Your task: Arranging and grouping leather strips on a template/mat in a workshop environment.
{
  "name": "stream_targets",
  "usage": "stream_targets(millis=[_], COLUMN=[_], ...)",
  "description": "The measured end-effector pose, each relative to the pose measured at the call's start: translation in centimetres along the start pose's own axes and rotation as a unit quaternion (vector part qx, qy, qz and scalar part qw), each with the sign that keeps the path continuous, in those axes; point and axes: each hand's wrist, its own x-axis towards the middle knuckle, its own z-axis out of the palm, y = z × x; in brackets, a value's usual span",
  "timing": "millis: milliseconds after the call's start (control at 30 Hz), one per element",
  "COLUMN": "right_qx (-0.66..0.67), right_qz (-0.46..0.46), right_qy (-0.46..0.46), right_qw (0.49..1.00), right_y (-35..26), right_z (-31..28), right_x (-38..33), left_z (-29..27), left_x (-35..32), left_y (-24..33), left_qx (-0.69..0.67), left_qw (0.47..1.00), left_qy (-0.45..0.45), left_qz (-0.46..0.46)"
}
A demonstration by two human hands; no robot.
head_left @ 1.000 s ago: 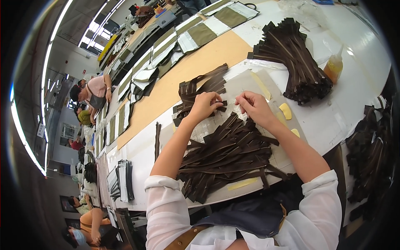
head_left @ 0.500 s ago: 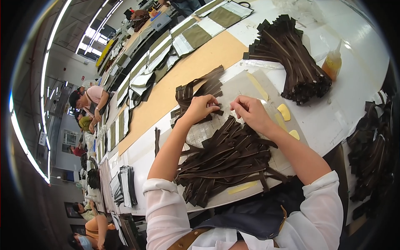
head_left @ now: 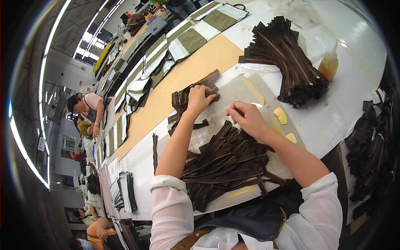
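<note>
My left hand [head_left: 201,100] lies over a small stack of dark brown zippers [head_left: 180,100], its fingers on them and its thumb held apart. To its right my right hand [head_left: 246,116] hovers over the grey board with fingers curled into a pinch; whatever may be between the fingertips is too small to make out. Just below both hands spreads a loose heap of brown zippers [head_left: 233,156] with metal teeth. One short zipper end [head_left: 201,124] pokes out beneath my left wrist.
A large fanned bundle of brown zippers [head_left: 287,62] stands at the far right, beside a squeeze bottle of amber liquid [head_left: 328,66]. Yellow pieces [head_left: 280,116] dot the grey board [head_left: 237,89]. Olive and white fabric panels [head_left: 187,41] line the far side. Other people work at the left.
My left hand has moved left and away from my right hand, onto the small zipper stack, and its thumb has parted from the fingers. My right hand stays pinched, slightly lower.
</note>
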Motion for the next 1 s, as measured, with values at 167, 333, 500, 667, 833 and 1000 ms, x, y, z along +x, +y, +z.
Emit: stream_targets(millis=[167,333,500,667,833,1000], right_qx=[-0.018,0.013,-0.01,-0.023,0.01,0.001], right_qz=[0.004,0.014,0.007,-0.004,0.003,-0.017], right_qy=[-0.012,-0.013,-0.011,-0.011,0.007,0.008], right_qw=[1.0,1.0,1.0,1.0,1.0,1.0], right_y=[0.2,0.0,0.0,0.0,-0.1,0.0], right_z=[-0.1,0.2,-0.2,0.1,0.3,0.9], right_x=[0.0,0.1,0.0,-0.1,-0.2,0.1], left_z=[-0.3,-0.6,-0.4,0.2,0.7,-0.1], left_x=[0.3,1.1,1.6,2.8,3.8,2.6], left_y=[0.2,-1.4,-1.2,-1.1,-1.0,-2.7], left_qx=[-0.101,-0.092,-0.217,-0.15,-0.029,-0.142], left_qw=[0.992,0.977,0.962,0.981,0.984,0.981], left_qy=[-0.038,-0.141,-0.102,-0.04,-0.073,-0.055], left_qz=[-0.068,-0.131,-0.131,-0.116,-0.157,-0.12])
